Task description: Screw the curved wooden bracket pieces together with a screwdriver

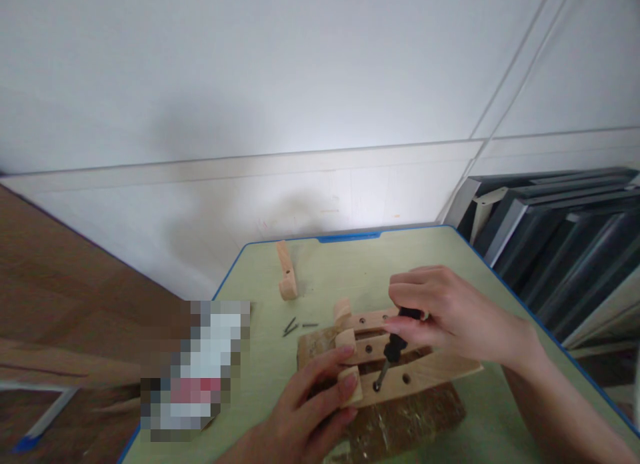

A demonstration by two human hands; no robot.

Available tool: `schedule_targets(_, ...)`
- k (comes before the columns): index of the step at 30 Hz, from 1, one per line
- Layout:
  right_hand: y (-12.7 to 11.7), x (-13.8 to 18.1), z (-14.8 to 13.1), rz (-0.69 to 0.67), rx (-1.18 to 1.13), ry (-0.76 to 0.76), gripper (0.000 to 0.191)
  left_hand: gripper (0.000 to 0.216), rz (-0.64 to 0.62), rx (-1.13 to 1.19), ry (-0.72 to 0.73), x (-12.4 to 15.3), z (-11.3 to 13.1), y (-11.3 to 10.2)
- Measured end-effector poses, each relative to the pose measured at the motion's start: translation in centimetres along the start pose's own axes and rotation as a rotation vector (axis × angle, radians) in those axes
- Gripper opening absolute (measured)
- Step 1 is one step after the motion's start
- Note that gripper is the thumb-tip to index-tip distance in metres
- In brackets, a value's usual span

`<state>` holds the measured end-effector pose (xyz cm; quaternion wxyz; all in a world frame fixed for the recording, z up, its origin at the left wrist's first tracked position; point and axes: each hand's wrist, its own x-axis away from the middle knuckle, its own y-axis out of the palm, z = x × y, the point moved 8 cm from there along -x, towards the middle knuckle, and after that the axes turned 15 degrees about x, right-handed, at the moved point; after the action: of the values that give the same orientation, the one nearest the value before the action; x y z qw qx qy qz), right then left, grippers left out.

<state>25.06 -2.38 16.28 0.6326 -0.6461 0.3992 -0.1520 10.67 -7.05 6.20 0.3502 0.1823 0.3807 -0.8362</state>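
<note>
Facing a white wall, beside dark panels leaning at the right. Looking down on a pale green table edged in blue. Bracing pale wooden slats on a shiny brown board toward the table's near side; probably stiff, fairly light, apt to skid on so glossy a surface. Best held by the raised left ends. Clasping those with the left hand, fingers spread and bent over the two nearest. Seen farther back, well apart: a hook-ended wooden arm with one hole. Gripping a black-handled screwdriver in the right hand, fingers curled snugly around the handle, tip at the nearest slat's left-hand hole. Likely hard and light, best grasped by that thick handle. Lying left of the slats: slim screws, probably easy to scatter.
</note>
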Motion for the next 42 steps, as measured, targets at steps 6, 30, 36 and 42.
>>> schedule_targets(6,-0.2,-0.1,-0.4,-0.028,-0.079,-0.008,0.025,0.057,-0.007,0.029,-0.005,0.0,0.0,0.0)
schedule_targets(30,-1.0,1.1,-0.9,-0.169,-0.371,-0.180,0.022,0.054,0.006,-0.010,0.004,-0.2,0.3,-0.2)
schedule_targets(36,-0.8,1.2,-0.7,-0.176,-0.346,-0.142,0.016,0.053,0.019,-0.016,-0.012,0.0,0.2,-0.2)
schedule_targets(42,-0.2,0.9,-0.5,-0.203,-0.223,-0.095,0.012,0.049,0.028,-0.024,-0.020,-0.1,0.2,-0.3)
